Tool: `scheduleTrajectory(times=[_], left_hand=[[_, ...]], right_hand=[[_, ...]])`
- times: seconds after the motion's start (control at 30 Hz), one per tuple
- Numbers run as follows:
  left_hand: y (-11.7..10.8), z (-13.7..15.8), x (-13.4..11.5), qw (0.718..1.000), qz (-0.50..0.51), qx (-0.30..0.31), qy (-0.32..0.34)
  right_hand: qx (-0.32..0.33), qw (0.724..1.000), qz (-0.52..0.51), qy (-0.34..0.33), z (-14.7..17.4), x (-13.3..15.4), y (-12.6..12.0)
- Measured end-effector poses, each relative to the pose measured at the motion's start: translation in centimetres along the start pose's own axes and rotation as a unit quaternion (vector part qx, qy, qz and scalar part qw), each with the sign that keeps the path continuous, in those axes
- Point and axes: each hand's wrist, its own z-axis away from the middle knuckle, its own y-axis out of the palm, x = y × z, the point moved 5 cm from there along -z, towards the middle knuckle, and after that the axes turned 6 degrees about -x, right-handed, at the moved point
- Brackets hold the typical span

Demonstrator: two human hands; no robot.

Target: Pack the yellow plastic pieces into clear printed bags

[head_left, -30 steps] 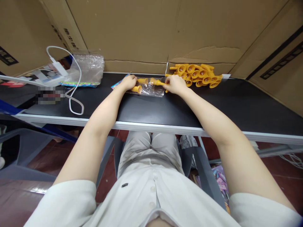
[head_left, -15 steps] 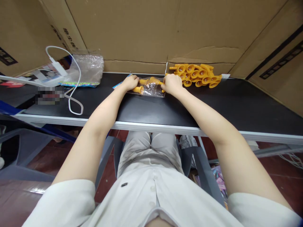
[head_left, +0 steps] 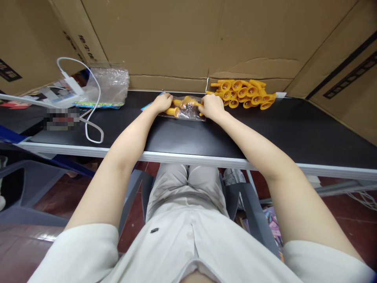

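A clear plastic bag (head_left: 188, 114) with a blue printed header lies on the black table, holding several yellow horn-shaped plastic pieces (head_left: 172, 112). My left hand (head_left: 163, 103) is closed on the bag's left end, by the header. At the bag's right end, my right hand (head_left: 212, 107) is closed around the narrow end of a yellow horn-shaped piece (head_left: 191, 103) that reaches into the bag; its fingertips are partly hidden. Just right of that hand sits a pile of similar yellow horns (head_left: 244, 93), their round mouths facing me.
Flat clear bags (head_left: 110, 84) with coloured headers lie at the back left. A white cable (head_left: 98, 90) loops over the table near a pixelated item (head_left: 61, 119). Cardboard walls (head_left: 176, 43) stand behind the table, whose metal front edge (head_left: 194, 158) runs before me.
My right hand has shifted slightly left with the yellow horn, which sits a little deeper in the bag. My left hand stays almost where it was.
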Motion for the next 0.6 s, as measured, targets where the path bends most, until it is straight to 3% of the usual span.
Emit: scheduleTrajectory(times=[0.3, 0.6], left_hand=[[-1.1, 0.5, -0.2, 0.997, 0.049, -0.028, -0.058], [-1.0, 0.5, -0.2, 0.995, 0.062, -0.041, -0.06]], right_hand=[[-0.016, 0.988, -0.131, -0.085, -1.4, -0.4, 2.0], [-0.025, 0.975, -0.22, -0.022, -2.1, -1.1, 3.7]])
